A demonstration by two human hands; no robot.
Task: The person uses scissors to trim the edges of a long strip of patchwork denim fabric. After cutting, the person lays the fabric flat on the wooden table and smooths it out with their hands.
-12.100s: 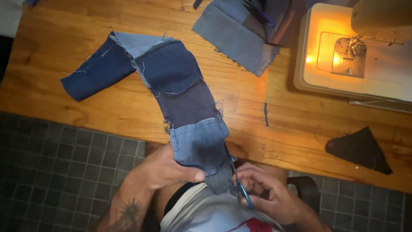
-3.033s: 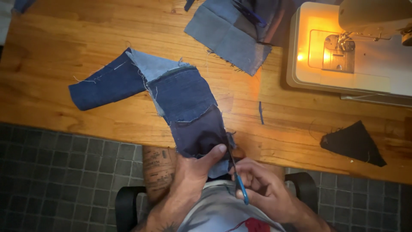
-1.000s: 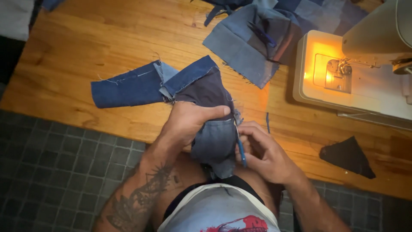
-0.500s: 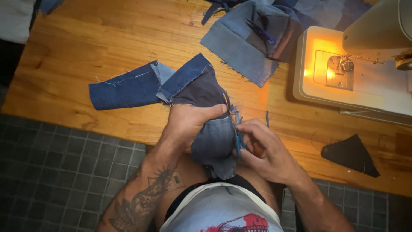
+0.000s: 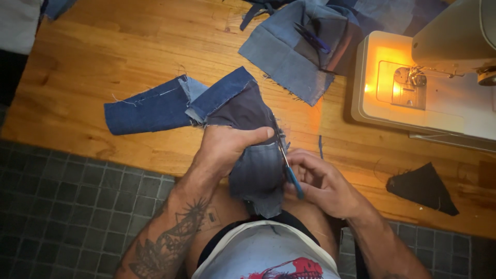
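Note:
A strip of sewn denim patches (image 5: 155,106), dark and light blue, lies on the wooden table (image 5: 119,46) and hangs over its near edge. My left hand (image 5: 227,147) grips the strip's folded middle, thumb on top. My right hand (image 5: 323,181) holds small blue-handled scissors (image 5: 289,168), whose blades point up along the right edge of the denim, close beside my left thumb.
A pile of denim pieces (image 5: 299,46) lies at the back of the table. A sewing machine (image 5: 434,77) with its lamp on stands at the right. A dark triangular cloth scrap (image 5: 423,187) lies near the right front edge. Grey tiled floor (image 5: 57,206) is below.
Over twelve seconds the strip went from flat and spread out to folded and bunched in my left hand. In the last second the scissors crept up along the denim's right edge.

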